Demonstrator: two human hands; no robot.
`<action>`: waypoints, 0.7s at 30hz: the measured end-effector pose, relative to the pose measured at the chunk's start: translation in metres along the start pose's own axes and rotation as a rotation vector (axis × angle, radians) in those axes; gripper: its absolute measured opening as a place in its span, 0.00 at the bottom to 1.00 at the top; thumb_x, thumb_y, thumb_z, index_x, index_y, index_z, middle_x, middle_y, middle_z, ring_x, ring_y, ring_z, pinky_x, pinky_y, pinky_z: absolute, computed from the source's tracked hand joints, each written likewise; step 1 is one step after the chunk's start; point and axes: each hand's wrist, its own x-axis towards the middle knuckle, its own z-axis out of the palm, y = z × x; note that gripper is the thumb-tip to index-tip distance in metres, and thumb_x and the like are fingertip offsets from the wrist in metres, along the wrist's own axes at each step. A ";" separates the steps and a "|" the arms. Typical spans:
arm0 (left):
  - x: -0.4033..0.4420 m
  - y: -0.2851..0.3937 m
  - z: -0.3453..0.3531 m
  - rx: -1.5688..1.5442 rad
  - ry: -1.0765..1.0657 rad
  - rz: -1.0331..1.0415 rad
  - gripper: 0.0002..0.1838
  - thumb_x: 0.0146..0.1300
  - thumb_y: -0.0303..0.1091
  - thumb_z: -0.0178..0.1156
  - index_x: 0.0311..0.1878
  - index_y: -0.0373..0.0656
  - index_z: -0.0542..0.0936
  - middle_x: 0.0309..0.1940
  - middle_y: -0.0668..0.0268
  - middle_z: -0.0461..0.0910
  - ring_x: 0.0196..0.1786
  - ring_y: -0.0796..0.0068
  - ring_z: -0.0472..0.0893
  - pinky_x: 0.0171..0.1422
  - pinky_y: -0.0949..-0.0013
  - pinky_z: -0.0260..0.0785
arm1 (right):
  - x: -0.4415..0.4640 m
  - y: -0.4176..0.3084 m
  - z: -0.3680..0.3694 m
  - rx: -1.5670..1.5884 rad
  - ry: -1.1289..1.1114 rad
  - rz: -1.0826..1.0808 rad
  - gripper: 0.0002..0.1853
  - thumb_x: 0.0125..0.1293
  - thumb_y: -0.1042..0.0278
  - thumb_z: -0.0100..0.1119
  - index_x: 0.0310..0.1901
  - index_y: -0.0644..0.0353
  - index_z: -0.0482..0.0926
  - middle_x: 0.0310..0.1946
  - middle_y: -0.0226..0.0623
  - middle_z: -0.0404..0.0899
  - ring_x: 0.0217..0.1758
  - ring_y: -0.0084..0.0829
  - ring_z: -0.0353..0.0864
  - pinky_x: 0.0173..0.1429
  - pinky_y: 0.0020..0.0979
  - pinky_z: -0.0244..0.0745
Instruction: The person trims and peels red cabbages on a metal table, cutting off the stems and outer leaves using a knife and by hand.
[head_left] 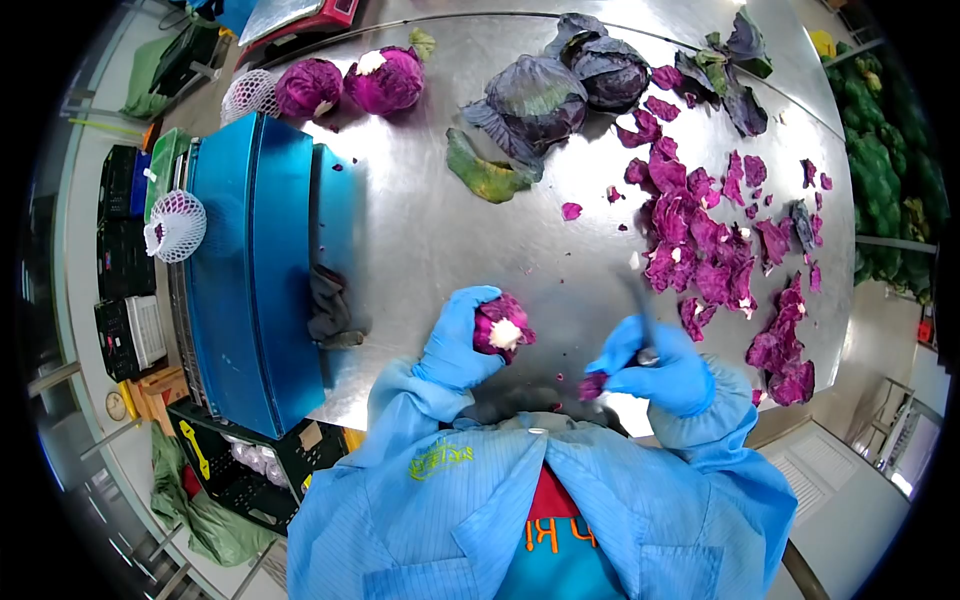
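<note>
My left hand (462, 340), in a blue glove, is wrapped around a small red cabbage (506, 322) whose white cut stem end faces right. In my right hand (665, 370), gloved as well, is a knife (644, 318); its blade points away from me and is blurred by motion. A purple leaf piece (592, 385) sits at the thumb and fingertips of this hand. Beyond it, torn purple cabbage leaves (700, 240) lie strewn over the steel table (420, 200). Two dark, untrimmed cabbages (535, 105) rest farther back.
Two trimmed red cabbages (385, 80) stand at the back left, near a white foam net (250, 95). A blue box (250, 270) borders the left side, with a dark cloth (330, 305) beside it. Green net sacks (880, 160) are stacked at the right. A black crate (250, 480) stands lower left.
</note>
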 end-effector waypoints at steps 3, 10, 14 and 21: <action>0.000 -0.006 -0.002 -0.336 -0.018 -0.174 0.45 0.32 0.23 0.77 0.60 0.43 0.68 0.58 0.59 0.72 0.59 0.66 0.75 0.66 0.65 0.69 | 0.011 -0.016 -0.007 -0.003 0.382 -0.115 0.13 0.64 0.76 0.62 0.51 0.62 0.78 0.41 0.33 0.80 0.53 0.27 0.80 0.55 0.29 0.75; 0.004 0.020 0.013 -0.378 0.105 0.015 0.47 0.35 0.26 0.80 0.62 0.40 0.66 0.57 0.59 0.73 0.60 0.68 0.74 0.66 0.65 0.68 | 0.037 0.045 0.011 -0.654 0.372 -0.104 0.24 0.62 0.72 0.64 0.62 0.53 0.75 0.44 0.27 0.79 0.38 0.18 0.74 0.42 0.23 0.72; 0.006 0.018 0.029 -0.274 0.176 0.058 0.44 0.37 0.23 0.78 0.60 0.41 0.66 0.54 0.58 0.72 0.56 0.66 0.77 0.62 0.67 0.71 | 0.039 0.073 0.033 -0.794 0.406 -0.129 0.28 0.60 0.73 0.65 0.63 0.50 0.73 0.43 0.32 0.77 0.37 0.26 0.78 0.41 0.26 0.74; 0.003 0.034 0.027 -0.070 0.218 0.117 0.41 0.34 0.22 0.74 0.58 0.40 0.68 0.51 0.57 0.70 0.54 0.58 0.75 0.60 0.63 0.70 | 0.036 0.080 0.027 -0.652 0.438 -0.023 0.19 0.55 0.73 0.66 0.50 0.57 0.78 0.36 0.33 0.76 0.32 0.25 0.76 0.39 0.26 0.74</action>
